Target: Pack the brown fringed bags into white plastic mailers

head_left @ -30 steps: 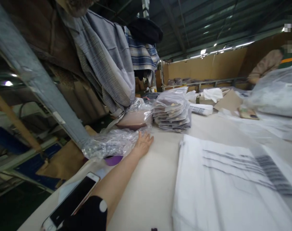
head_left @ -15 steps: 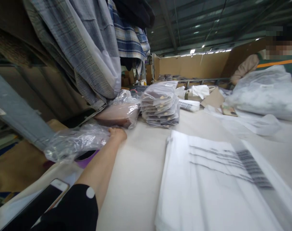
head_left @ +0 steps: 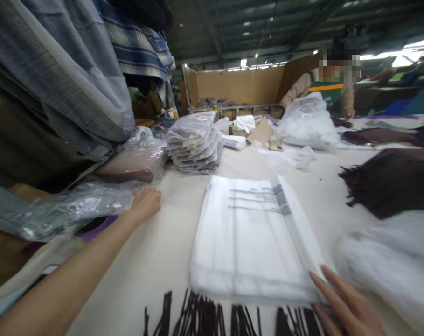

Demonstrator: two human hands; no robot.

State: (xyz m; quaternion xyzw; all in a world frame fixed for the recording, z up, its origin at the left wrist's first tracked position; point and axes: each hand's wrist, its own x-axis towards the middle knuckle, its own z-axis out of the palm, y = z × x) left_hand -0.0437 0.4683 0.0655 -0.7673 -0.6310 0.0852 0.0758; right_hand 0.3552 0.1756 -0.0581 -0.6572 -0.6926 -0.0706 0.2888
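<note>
My left hand (head_left: 147, 204) is closed at the right end of a crumpled clear plastic bag (head_left: 89, 205), its fingertips partly hidden by the plastic. At the lower right, my right hand (head_left: 348, 303) has its fingers spread, touching the lower right corner of a stack of white printed plastic bags (head_left: 246, 247). Dark brown fringe (head_left: 205, 315) shows below that stack along the bottom edge of the view. A brown item in clear plastic (head_left: 131, 163) lies just beyond my left hand.
Several bagged items stand in a pile (head_left: 194, 142) behind the white stack. Dark fringed cloth (head_left: 393, 182) and a whitish plastic heap (head_left: 390, 261) lie at right. Across the table a person (head_left: 325, 88) stands behind a big translucent bag (head_left: 306, 123). Garments (head_left: 93, 70) hang at upper left.
The view has swung right and pulled back, bringing in my right hand, the dark fringe and the cloth at right. My left hand remains at the clear plastic bag.
</note>
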